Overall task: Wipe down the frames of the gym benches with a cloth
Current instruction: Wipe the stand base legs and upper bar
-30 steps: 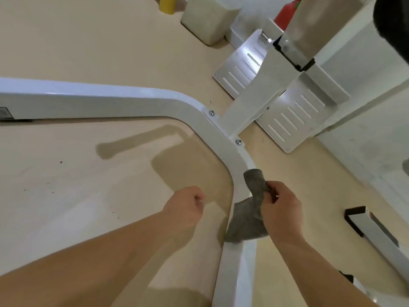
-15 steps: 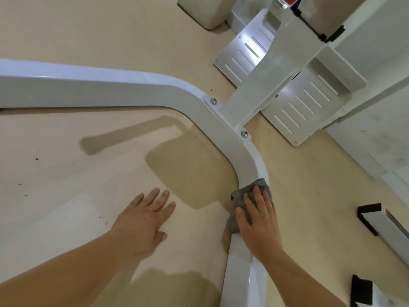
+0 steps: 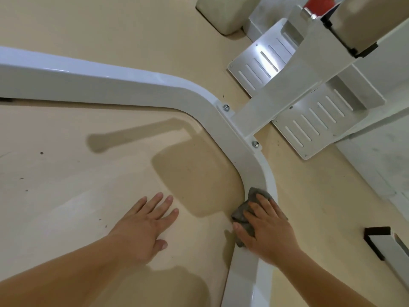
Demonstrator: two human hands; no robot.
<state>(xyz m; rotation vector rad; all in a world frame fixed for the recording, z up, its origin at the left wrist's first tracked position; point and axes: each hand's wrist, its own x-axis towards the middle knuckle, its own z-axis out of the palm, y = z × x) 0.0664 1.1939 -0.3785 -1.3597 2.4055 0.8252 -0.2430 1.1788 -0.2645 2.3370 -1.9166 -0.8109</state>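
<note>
Pressing flat-palmed, our right hand (image 3: pixel 269 231) pins the crumpled grey cloth (image 3: pixel 244 212) on the curved white metal frame (image 3: pixel 247 171), left hand (image 3: pixel 145 227) splayed empty on the floor; unclenched, the rag could slip off the bend's inner edge.

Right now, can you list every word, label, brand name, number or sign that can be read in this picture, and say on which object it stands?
None can be read.
white frame: no text or sticker shows; only two bolts.
slotted plates: only slots, no markings.
grey cloth under the right hand: plain.
red object at the top edge: mostly hidden; any label cannot be told.
</note>
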